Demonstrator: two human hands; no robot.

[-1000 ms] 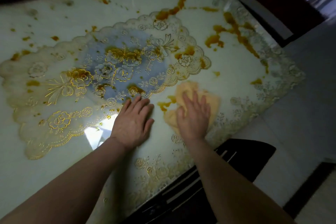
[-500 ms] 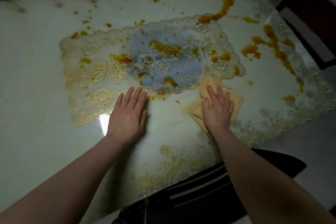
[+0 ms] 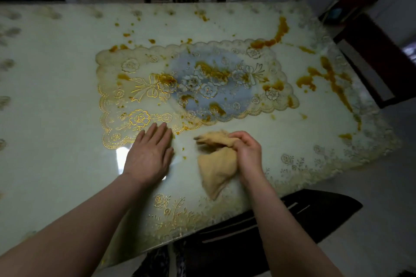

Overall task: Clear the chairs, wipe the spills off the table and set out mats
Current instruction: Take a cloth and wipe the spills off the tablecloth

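The right hand (image 3: pixel 246 153) is gripping a crumpled yellow-tan cloth (image 3: pixel 217 164) on the glossy pale-green table (image 3: pixel 56 96) — fingers curled round its top — while the left hand (image 3: pixel 149 155) is lying flat, fingers straight, touching the gold-edged lace mat (image 3: pixel 139 87) amid orange-brown spills (image 3: pixel 331 78).

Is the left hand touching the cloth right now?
Apart. The head view shows the left hand flat on the table, with bare tabletop between it and the cloth gripped by the right hand.
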